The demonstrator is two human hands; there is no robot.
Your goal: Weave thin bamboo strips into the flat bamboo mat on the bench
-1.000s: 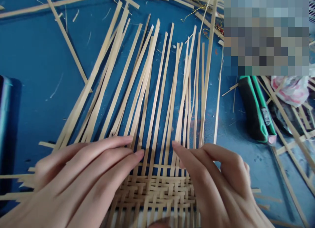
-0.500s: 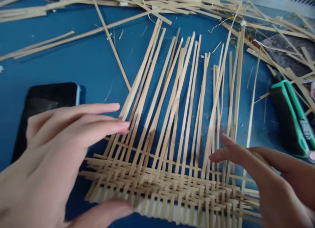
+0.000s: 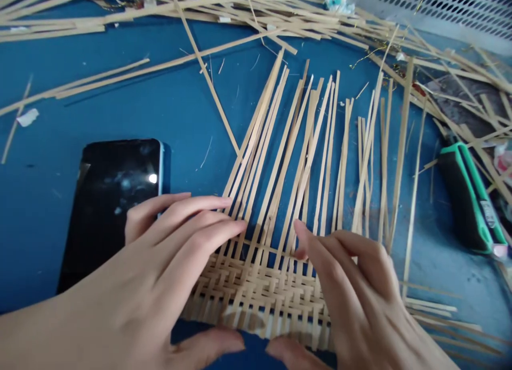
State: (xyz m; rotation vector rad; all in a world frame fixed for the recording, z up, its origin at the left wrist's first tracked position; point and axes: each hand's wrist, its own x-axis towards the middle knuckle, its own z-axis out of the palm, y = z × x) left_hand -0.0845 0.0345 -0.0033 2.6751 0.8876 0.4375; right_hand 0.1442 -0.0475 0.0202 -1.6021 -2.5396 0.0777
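A partly woven mat of thin tan strips (image 3: 268, 284) lies on the blue table, its long loose ends fanning out away from me. Over its left side rests my left hand (image 3: 176, 258), fingers stretched out onto the upright strips, thumb apart below the near edge. My right hand (image 3: 352, 284) covers the right part of the weave. Its index fingertip is at the strips just above the woven band, the other fingers bend, and the thumb is spread below. Neither hand has anything gripped. The weave under the right palm is hidden.
A black phone (image 3: 116, 199) lies left of the mat, partly under my left fingers. A green and black tool handle (image 3: 468, 194) is at the right. Many loose strips (image 3: 224, 18) are heaped along the back, before a perforated grey panel (image 3: 460, 13).
My left hand has moved right onto the mat's strips. My right hand has moved left and now lies over the weave. The view has shifted, showing more of the phone.
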